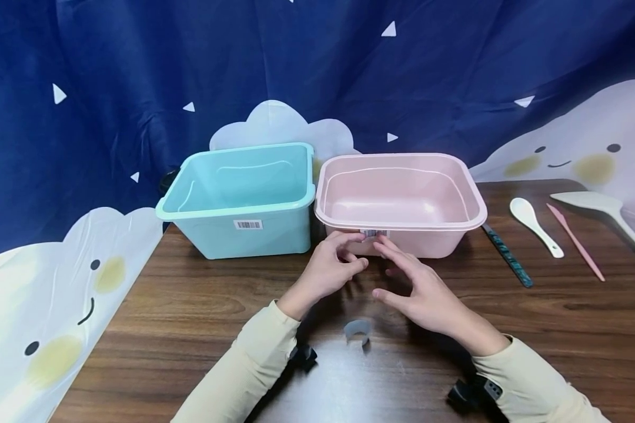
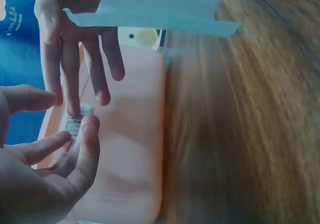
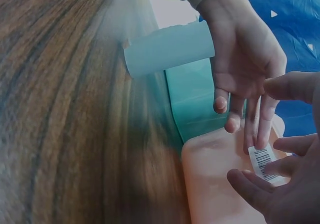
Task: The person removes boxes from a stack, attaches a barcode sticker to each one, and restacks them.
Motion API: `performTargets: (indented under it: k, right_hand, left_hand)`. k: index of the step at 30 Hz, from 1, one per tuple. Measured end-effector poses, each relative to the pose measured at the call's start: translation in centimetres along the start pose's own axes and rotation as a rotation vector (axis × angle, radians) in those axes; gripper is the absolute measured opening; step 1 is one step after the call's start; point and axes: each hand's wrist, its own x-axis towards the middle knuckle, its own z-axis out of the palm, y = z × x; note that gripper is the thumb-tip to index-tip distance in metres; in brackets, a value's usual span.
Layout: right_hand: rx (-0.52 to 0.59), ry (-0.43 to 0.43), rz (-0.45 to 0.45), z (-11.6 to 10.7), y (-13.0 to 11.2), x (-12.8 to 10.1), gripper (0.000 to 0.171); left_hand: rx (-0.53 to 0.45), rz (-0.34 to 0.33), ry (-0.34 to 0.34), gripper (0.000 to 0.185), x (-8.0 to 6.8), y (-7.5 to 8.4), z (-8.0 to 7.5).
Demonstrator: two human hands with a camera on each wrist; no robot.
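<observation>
A pink plastic basin (image 1: 402, 241) stands on the table, with a white barcode sticker (image 3: 263, 160) on its front wall. My left hand (image 1: 329, 265) is just in front of that wall, fingers loosely bent and nothing held. Facing it from the other side, my right hand (image 1: 425, 294) has its fingers spread and holds nothing. Both hands' fingertips are close to the sticker; whether they touch it I cannot tell. Between the forearms a curled grey strip (image 1: 358, 328) lies on the wood, seen larger in the right wrist view as a pale rolled sheet (image 3: 170, 49).
Left of the basin stands a light blue bin (image 1: 254, 235) with its own barcode label. To the right lie a dark patterned stick (image 1: 508, 257), a white spoon (image 1: 534, 226), a pink slim tool (image 1: 577, 242) and a white spatula-like utensil (image 1: 608, 208). A blue curtain (image 1: 317, 64) hangs behind.
</observation>
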Motion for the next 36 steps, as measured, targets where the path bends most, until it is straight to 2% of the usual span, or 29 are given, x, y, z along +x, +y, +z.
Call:
performTargets:
  k: [5,11,24,30,36]
  right_hand:
    - [0.014,0.002,-0.011,-0.04,-0.10,-0.04,0.072]
    - [-0.019,0.018,-0.035,-0.02,-0.04,-0.06,0.072]
    - [-0.019,0.014,-0.016,0.08,0.32,0.00,0.074]
    - [-0.018,0.003,-0.002,0.12,0.40,0.10,0.075]
    - [-0.006,-0.010,0.007,0.26,0.51,0.04,0.076]
  left_hand:
    - [0.096,0.069,0.009,0.043,0.15,-0.13,0.04]
    - [0.159,0.136,0.010,0.041,0.14,-0.02,0.08]
    - [0.197,0.114,0.015,0.041,0.16,-0.08,0.25]
    - [0.176,0.092,0.024,0.043,-0.06,-0.01,0.33]
    - [0.109,0.031,0.055,0.045,-0.50,0.20,0.73]
